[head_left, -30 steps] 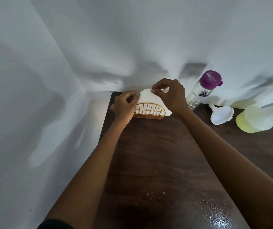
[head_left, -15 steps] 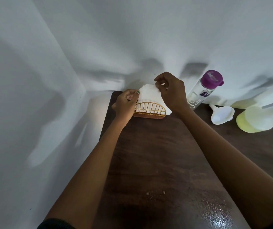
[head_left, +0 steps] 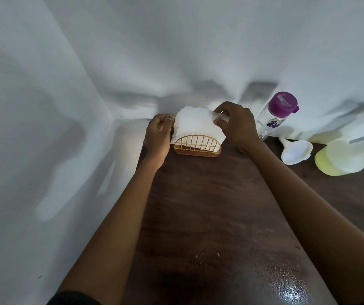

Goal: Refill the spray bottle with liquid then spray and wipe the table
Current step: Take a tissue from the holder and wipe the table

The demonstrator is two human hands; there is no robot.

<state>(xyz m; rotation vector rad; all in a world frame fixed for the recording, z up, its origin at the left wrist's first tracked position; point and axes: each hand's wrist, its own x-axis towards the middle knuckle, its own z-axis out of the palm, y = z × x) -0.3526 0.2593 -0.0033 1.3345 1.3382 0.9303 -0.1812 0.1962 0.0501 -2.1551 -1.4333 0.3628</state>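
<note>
Nearest the camera, spray droplets (head_left: 286,282) bead on the dark wooden table (head_left: 198,205), wetted and not yet wiped; so the reach beyond is likely for a wipe. At the far edge, the left hand (head_left: 157,135) curls against the end of the yellow wire napkin holder (head_left: 197,146), probably to steady it; the right hand (head_left: 236,124) pinches the top corner of a white paper napkin (head_left: 196,126), lifting it clear. Further right stand a purple-capped water bottle (head_left: 275,115) and a white funnel (head_left: 295,150); the yellow spray bottle (head_left: 339,157) sits set aside, near the wall.
</note>
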